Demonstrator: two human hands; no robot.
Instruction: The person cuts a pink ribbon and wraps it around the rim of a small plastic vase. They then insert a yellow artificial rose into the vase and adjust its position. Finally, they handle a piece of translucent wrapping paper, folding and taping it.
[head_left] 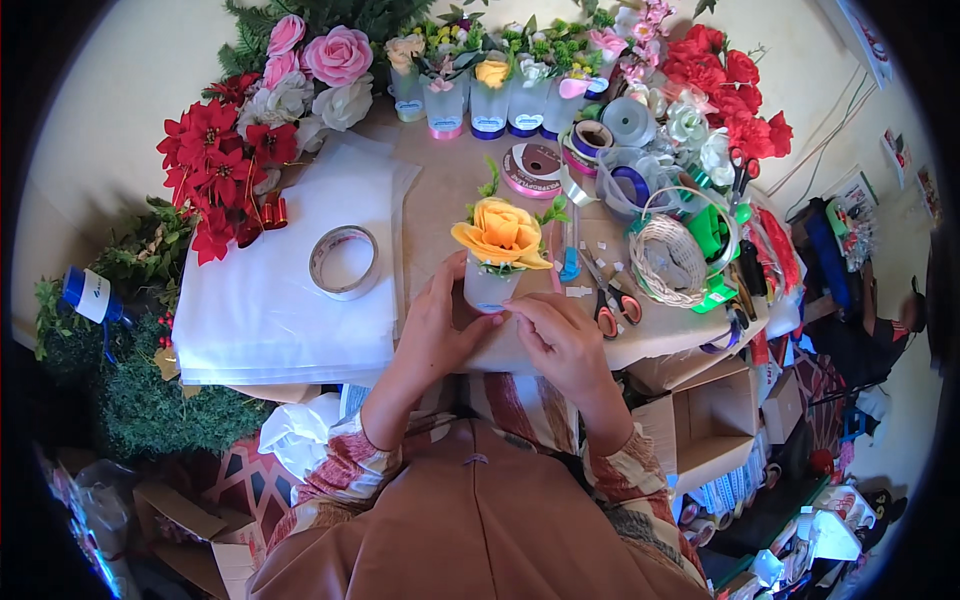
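A small frosted cup with an orange fabric rose and green leaves stands at the near edge of the brown table. My left hand wraps around the cup's left side. My right hand touches the cup's lower right side with its fingertips pinched against it. Whether something thin sits between those fingertips cannot be made out.
A tape roll lies on white sheets at left. Scissors, a blue tool, a wicker basket and ribbon spools lie at right. Finished flower cups and artificial flowers line the back. Open cardboard boxes sit below right.
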